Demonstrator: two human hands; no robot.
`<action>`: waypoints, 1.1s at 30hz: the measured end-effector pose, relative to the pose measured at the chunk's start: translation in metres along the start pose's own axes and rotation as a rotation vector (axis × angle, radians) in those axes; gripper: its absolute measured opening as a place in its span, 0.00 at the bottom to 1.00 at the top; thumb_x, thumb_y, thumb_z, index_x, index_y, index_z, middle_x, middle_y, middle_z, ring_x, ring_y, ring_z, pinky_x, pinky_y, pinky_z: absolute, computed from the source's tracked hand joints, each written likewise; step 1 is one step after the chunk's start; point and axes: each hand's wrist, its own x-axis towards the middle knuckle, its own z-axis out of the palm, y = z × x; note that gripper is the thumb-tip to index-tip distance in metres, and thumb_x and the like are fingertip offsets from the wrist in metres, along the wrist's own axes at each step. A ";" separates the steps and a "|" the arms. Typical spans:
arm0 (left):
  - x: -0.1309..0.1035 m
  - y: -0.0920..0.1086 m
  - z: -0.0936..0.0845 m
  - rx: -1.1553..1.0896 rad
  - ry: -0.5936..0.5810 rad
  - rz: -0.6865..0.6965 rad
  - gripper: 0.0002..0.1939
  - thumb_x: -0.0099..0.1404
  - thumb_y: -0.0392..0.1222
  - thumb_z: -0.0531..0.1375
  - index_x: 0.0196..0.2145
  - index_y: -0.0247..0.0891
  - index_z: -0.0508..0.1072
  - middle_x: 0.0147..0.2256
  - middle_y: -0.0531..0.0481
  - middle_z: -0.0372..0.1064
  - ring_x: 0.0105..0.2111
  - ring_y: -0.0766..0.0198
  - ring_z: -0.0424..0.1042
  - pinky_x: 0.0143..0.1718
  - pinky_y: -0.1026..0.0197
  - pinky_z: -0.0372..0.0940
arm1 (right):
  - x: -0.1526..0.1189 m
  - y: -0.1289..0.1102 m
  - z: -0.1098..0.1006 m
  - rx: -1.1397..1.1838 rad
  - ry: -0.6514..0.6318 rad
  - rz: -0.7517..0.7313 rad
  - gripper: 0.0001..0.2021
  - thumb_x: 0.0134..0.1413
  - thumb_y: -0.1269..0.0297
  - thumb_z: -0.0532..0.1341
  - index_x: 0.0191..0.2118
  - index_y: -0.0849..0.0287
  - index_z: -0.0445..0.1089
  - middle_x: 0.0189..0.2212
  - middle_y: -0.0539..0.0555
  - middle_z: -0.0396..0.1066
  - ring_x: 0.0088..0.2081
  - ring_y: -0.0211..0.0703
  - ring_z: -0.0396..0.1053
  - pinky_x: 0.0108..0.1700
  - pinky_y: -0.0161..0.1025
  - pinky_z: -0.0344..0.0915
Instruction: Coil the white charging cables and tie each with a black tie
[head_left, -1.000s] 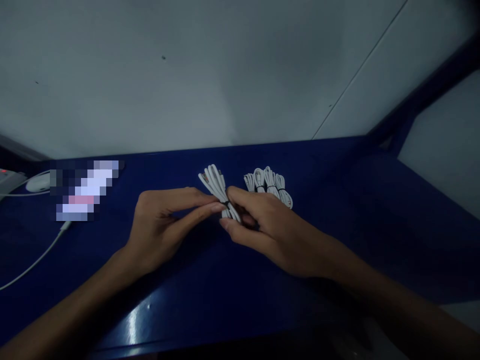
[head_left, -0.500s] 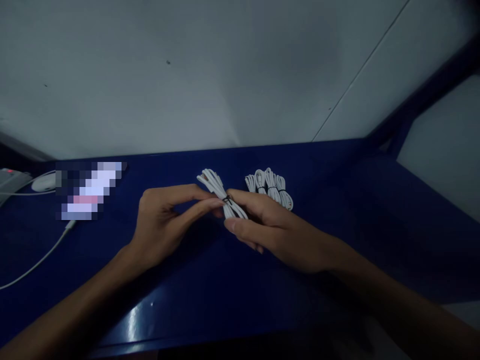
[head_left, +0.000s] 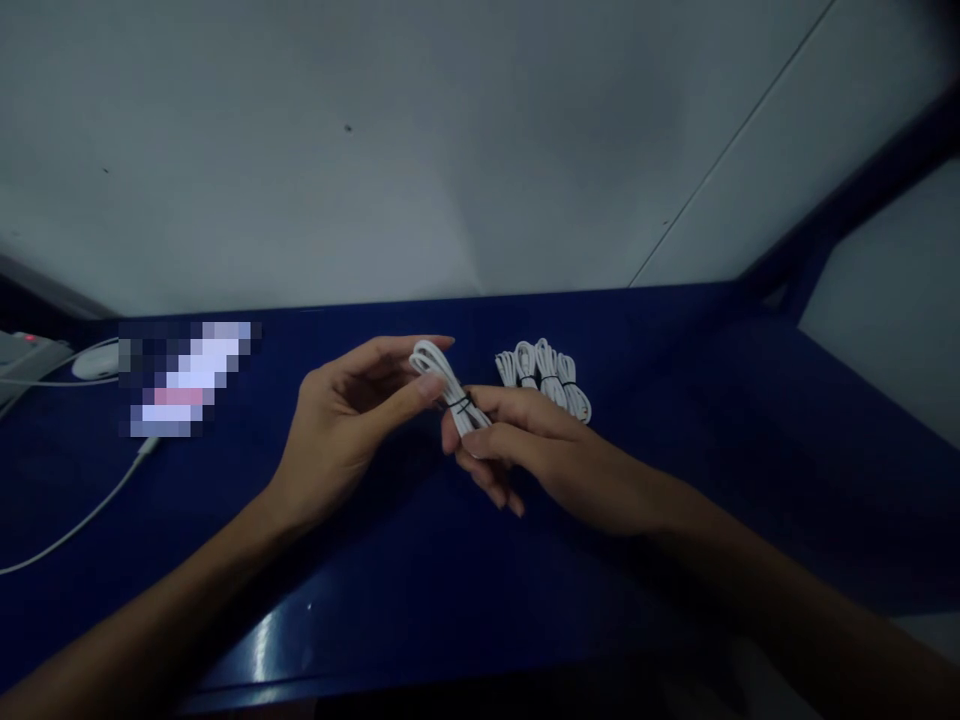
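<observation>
Above the blue table, a coiled white cable [head_left: 453,398] is bound round its middle with a thin black tie. My right hand [head_left: 536,440] pinches its lower end between thumb and fingers, with other fingers curled underneath. At the upper looped end, my left hand [head_left: 356,410] has its thumb against the cable and its fingers behind, one reaching past the loop. Just beyond my right hand lie several similar bundled white cables [head_left: 551,372], side by side and partly covered by that hand.
The blue table [head_left: 420,600] meets a pale wall [head_left: 390,200] at the back. To the left lies a phone with a blurred-out screen [head_left: 191,380], a white lead [head_left: 105,510] plugged into it. Beside it are a white rounded object [head_left: 96,362] and a power strip [head_left: 34,355] with a red light.
My left hand has shifted from the tie to the cable's upper end, its fingers opening wider behind it. The held bundle has turned, now showing a rounded loop at the top.
</observation>
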 end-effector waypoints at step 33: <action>0.000 0.014 -0.002 0.105 -0.209 -0.099 0.09 0.63 0.40 0.75 0.41 0.40 0.86 0.36 0.46 0.85 0.37 0.55 0.84 0.42 0.55 0.78 | -0.004 0.006 -0.004 -0.303 0.199 -0.087 0.19 0.77 0.59 0.47 0.33 0.55 0.65 0.32 0.52 0.64 0.32 0.43 0.60 0.32 0.41 0.59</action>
